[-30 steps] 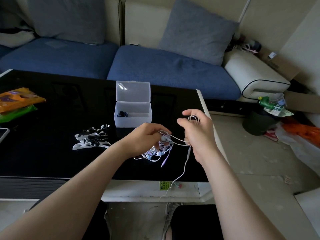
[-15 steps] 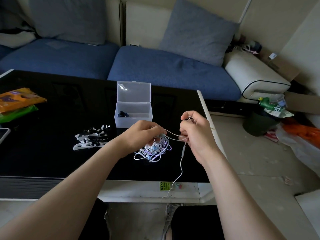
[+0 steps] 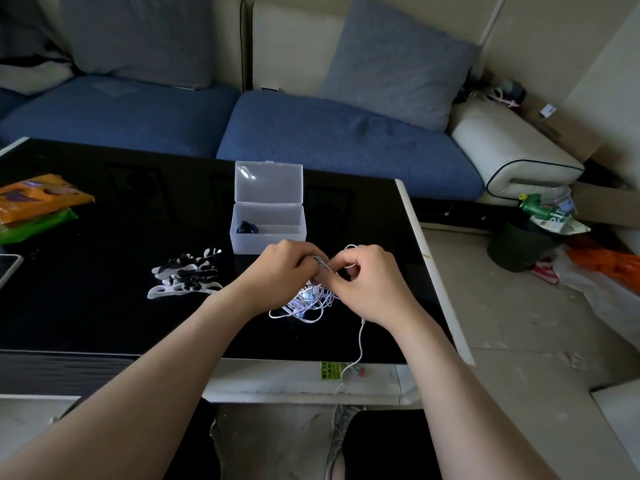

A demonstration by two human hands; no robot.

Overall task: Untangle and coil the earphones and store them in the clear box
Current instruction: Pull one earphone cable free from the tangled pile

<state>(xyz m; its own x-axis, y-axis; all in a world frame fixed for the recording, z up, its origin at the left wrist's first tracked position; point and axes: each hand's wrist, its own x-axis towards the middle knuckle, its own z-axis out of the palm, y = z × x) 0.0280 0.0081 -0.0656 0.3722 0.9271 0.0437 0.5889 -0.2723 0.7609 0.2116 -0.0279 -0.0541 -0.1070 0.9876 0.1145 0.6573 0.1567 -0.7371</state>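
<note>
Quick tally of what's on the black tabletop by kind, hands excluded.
Clear box, lid open: 1
Tangled earphone bundle: 1
Pile of black and white cable winders: 1
Snack packets, orange and green: 2
Phone or tablet at left edge: 1
Total: 6

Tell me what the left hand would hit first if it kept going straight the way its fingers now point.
The left hand points right, at the right hand. Their fingertips already meet over the tangled earphones, so it would probably meet the right hand's fingers first, with the pinched cord between them. Depth is hard to judge here.
</note>
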